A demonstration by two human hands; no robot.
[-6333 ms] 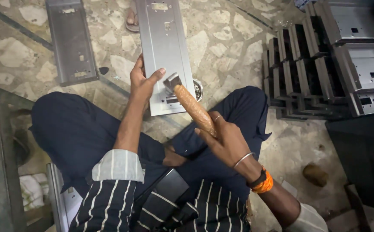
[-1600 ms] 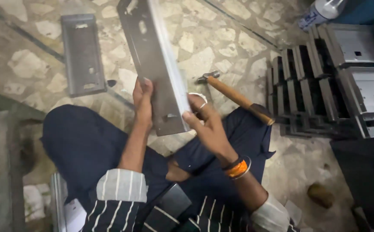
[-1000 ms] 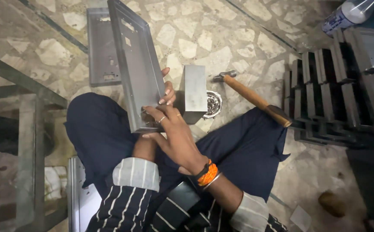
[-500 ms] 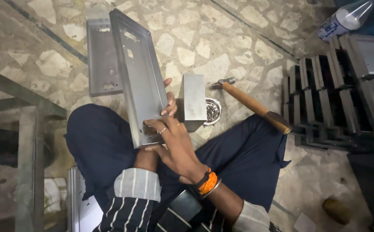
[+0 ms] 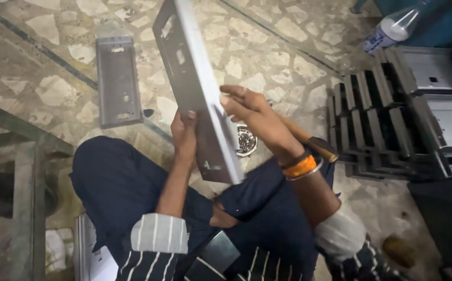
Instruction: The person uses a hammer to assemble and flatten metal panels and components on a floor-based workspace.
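Note:
I sit cross-legged on a stone floor and hold a long grey sheet-metal tray (image 5: pixel 194 88) tilted up on edge above my lap. My left hand (image 5: pixel 184 136) grips its near lower part from the open side. My right hand (image 5: pixel 252 112) holds its flat outer face, fingers over the edge. Behind my right wrist a wooden-handled hammer (image 5: pixel 309 139) lies on the floor. A small round tin of screws (image 5: pixel 245 140) sits just past the tray's lower end.
Another grey metal tray (image 5: pixel 116 80) lies flat on the floor at the left. Stacks of similar metal housings (image 5: pixel 392 125) stand at the right, a plastic bottle (image 5: pixel 392 28) beyond them. A metal frame (image 5: pixel 23 171) stands at my left.
The hammer went from my right hand to the floor. Both hands lifted the tray, turned it on edge and raised it higher toward the right; the small grey block is hidden now.

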